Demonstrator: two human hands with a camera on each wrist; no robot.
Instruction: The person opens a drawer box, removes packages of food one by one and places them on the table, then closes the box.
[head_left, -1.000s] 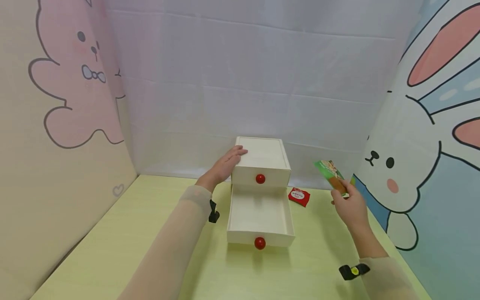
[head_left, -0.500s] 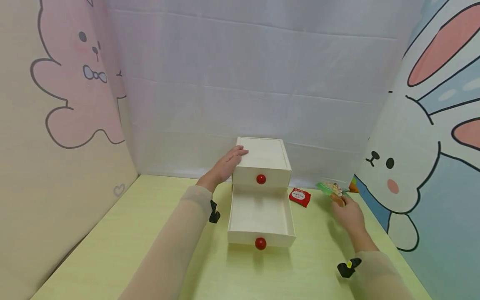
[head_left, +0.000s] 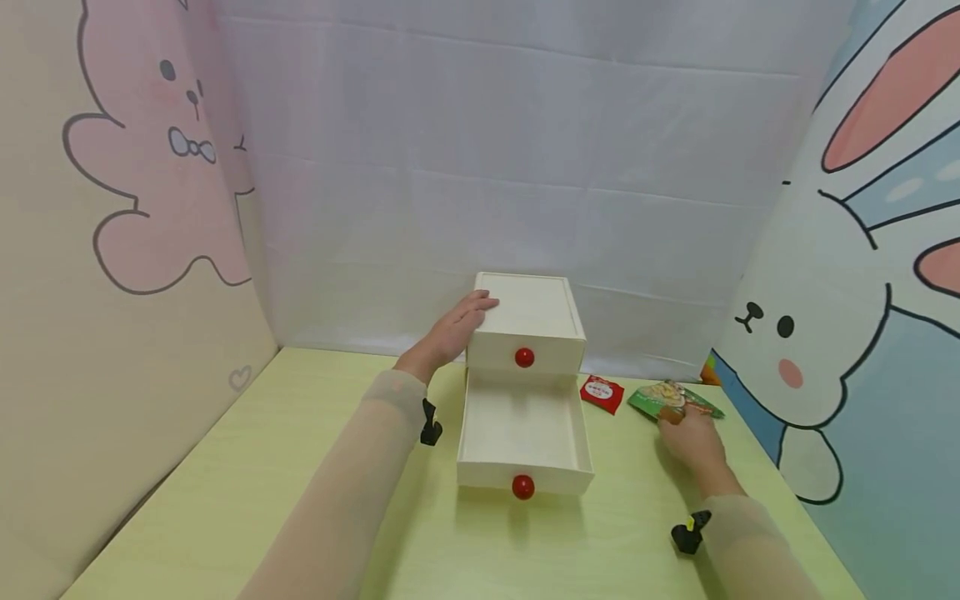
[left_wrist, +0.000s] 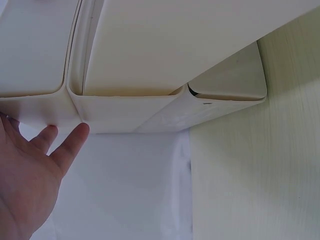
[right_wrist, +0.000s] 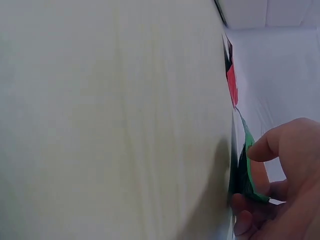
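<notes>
My left hand (head_left: 448, 333) lies along the upper left edge of a small white drawer cabinet (head_left: 531, 305), its fingers extended over the top. In the left wrist view, fingertips touch the cabinet's side wall. The lower drawer (head_left: 523, 421) is pulled out, and nothing lies in it; the upper drawer (head_left: 483, 354) is closed. At the right, my right hand (head_left: 693, 442) pinches the near edge of a green food packet (head_left: 666, 395), low at the table. The right wrist view shows the thumb on one face of the green packet (right_wrist: 257, 175) and fingers curled beneath.
A red packet (head_left: 602, 393) with a white oval label lies between the cabinet and the green packet. The pale yellow table (head_left: 225, 483) ends at a white cloth backdrop (head_left: 360, 208). Side panels with cartoon animals flank it. Both drawers carry round red knobs (head_left: 523, 487).
My right hand has lowered the green packet from mid-air to the tabletop beside the red packet, turning it flatter. The left hand has stayed on the cabinet.
</notes>
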